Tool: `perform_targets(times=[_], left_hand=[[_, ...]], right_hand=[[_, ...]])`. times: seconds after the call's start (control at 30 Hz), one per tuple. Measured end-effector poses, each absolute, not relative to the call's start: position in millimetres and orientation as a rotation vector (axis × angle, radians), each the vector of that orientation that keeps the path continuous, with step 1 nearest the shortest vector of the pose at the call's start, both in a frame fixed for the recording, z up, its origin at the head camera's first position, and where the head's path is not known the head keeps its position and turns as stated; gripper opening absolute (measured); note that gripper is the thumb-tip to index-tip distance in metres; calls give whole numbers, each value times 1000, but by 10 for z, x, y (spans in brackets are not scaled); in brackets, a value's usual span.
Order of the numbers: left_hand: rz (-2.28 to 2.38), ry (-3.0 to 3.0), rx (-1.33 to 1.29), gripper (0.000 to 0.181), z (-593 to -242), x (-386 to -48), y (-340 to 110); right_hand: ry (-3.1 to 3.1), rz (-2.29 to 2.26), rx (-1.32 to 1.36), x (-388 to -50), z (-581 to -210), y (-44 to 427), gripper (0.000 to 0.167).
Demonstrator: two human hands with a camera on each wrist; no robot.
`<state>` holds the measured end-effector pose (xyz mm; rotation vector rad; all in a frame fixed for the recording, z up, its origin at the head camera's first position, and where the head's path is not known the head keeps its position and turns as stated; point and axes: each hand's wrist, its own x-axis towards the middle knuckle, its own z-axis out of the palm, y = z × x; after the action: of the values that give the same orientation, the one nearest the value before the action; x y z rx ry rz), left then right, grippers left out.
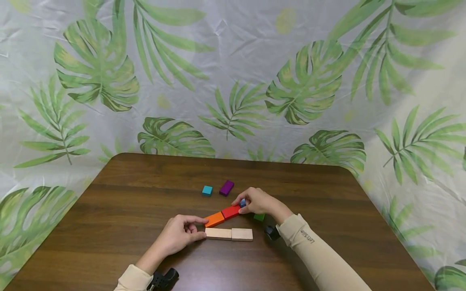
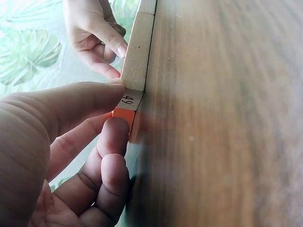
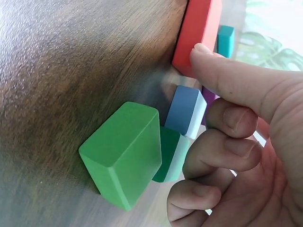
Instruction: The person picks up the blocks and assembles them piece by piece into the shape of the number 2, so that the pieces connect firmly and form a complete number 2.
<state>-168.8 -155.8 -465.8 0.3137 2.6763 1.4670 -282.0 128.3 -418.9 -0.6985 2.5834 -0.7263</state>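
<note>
Well, nearest lies a black wrist device (image 1: 164, 279) at the cuff of a beige sleeve (image 1: 134, 278), low over the brown worktop (image 1: 91, 238). Past it, the left hand (image 1: 182, 233) pinches the left ends of two blocks, its thumb on the left wood block (image 1: 218, 233) and its index finger on the orange block (image 1: 214, 219). A dark number is marked on that wood block's end, and the right wood block (image 1: 242, 235) carries on its row, end to end.

A bit farther, the orange block meets the red block (image 1: 230, 211) in a slanting row, so the two rows spread apart toward the right. The right hand (image 1: 260, 201) pinches the red block's right end between thumb and index finger, its other fingers curled.

Under that hand sit a light green block (image 3: 125, 149), a dark green block (image 3: 170, 153) and a blue block (image 3: 185, 111), close together; the blue one is near the red block's end. Beyond, well apart from the rows, are a light blue block (image 1: 207, 190) and a purple block (image 1: 226, 188), side by side with a gap. Behind everything hangs a pale leaf-print cloth (image 1: 240, 52).
</note>
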Motion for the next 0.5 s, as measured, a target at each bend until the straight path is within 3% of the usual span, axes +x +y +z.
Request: perform_targets(times=[0.5], left_hand=[[1475,2670,304,31,-4645,-1680,-1552]], right_hand=[[2574,-719,-728,-2825,-4186,1288,24]])
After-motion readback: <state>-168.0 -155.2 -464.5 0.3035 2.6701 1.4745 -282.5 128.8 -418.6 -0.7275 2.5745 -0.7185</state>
